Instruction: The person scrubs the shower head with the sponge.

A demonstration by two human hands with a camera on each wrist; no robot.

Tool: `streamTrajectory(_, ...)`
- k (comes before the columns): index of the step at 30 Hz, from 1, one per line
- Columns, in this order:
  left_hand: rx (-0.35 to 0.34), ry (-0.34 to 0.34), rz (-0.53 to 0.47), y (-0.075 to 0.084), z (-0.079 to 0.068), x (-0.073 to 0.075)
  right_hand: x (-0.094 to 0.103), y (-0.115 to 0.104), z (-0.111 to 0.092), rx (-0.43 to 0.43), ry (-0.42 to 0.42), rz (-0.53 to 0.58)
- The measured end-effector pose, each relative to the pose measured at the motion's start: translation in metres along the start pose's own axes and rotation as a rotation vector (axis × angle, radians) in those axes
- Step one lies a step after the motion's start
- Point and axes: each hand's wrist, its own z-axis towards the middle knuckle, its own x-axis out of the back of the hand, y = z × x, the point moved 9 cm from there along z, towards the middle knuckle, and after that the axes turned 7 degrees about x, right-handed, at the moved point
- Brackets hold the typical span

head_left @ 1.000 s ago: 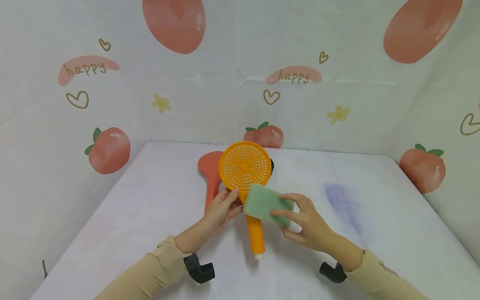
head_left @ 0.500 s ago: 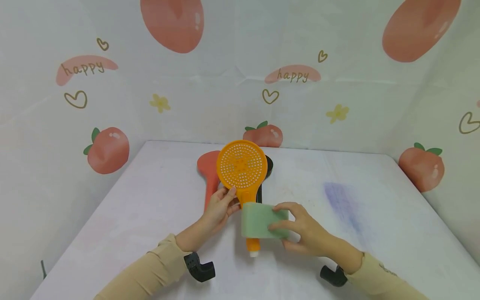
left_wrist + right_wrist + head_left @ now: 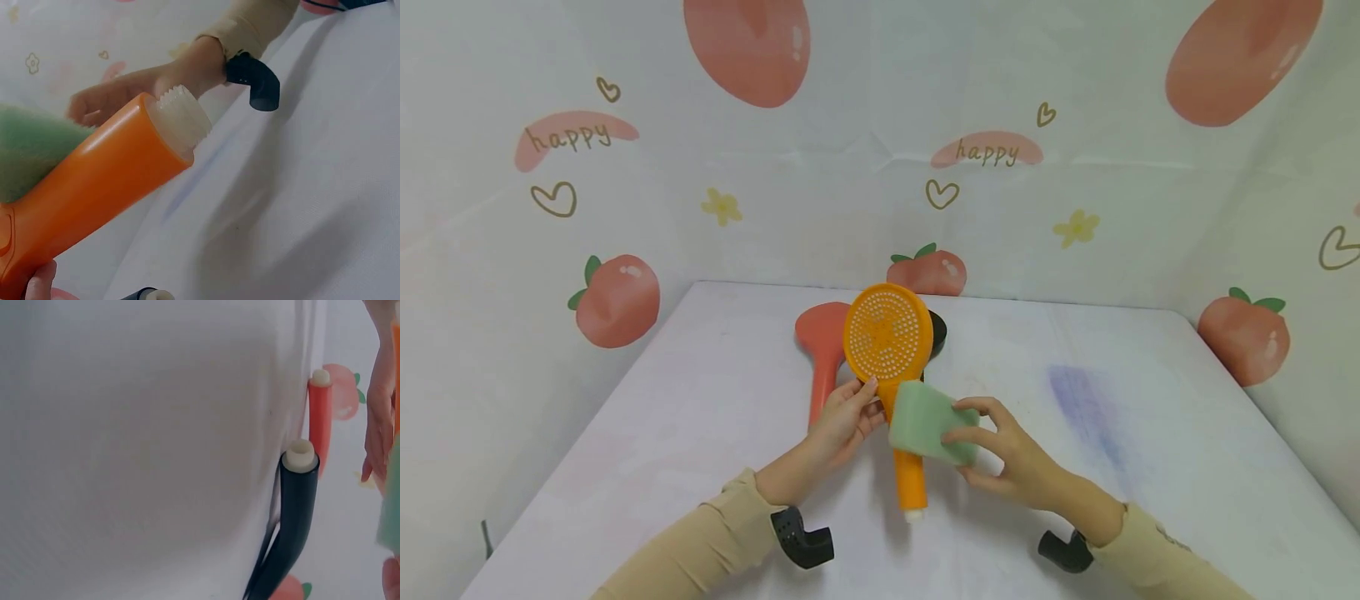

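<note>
An orange shower head point(image 3: 887, 333) is held up over the table, its perforated face toward the head camera. My left hand point(image 3: 847, 421) grips it at the neck, thumb in front. Its threaded white end point(image 3: 181, 119) shows in the left wrist view. My right hand point(image 3: 1011, 454) pinches a pale green sponge point(image 3: 932, 425) by its right side, and the sponge lies against the front of the orange handle. In the right wrist view the sponge point(image 3: 390, 500) and part of the orange handle appear at the right edge.
Behind the orange one, a red shower head point(image 3: 822, 333) and a black shower head point(image 3: 937, 335) lie on the white table point(image 3: 737, 358). A purple smear point(image 3: 1086, 412) marks the table at right. A printed cloth backdrop stands behind.
The sponge went down the orange handle, then came back up and tilted. The orange shower head turned slightly in my left hand. The red and black ones stayed put.
</note>
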Motion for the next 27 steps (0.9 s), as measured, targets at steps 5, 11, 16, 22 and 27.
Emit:
streamTrajectory(5, -0.025, 0.021, -0.017, 0.005, 0.002, 0.002, -0.005, -0.015, -0.003, 0.107, -0.066, 0.026)
streamTrajectory(11, -0.030, 0.010, -0.031, 0.007, 0.003, 0.002, -0.001, -0.026, 0.002, 0.215, -0.025, -0.011)
streamTrajectory(16, -0.007, -0.021, -0.040, 0.003, 0.002, 0.000, 0.004, -0.016, 0.009, 0.164, 0.032, -0.092)
streamTrajectory(22, 0.021, -0.070, -0.057, 0.000, 0.000, -0.005, 0.012, -0.002, 0.013, 0.069, 0.130, -0.170)
streamTrajectory(27, 0.041, -0.083, -0.077, -0.002, 0.001, -0.008, 0.011, 0.002, 0.011, 0.026, 0.128, -0.146)
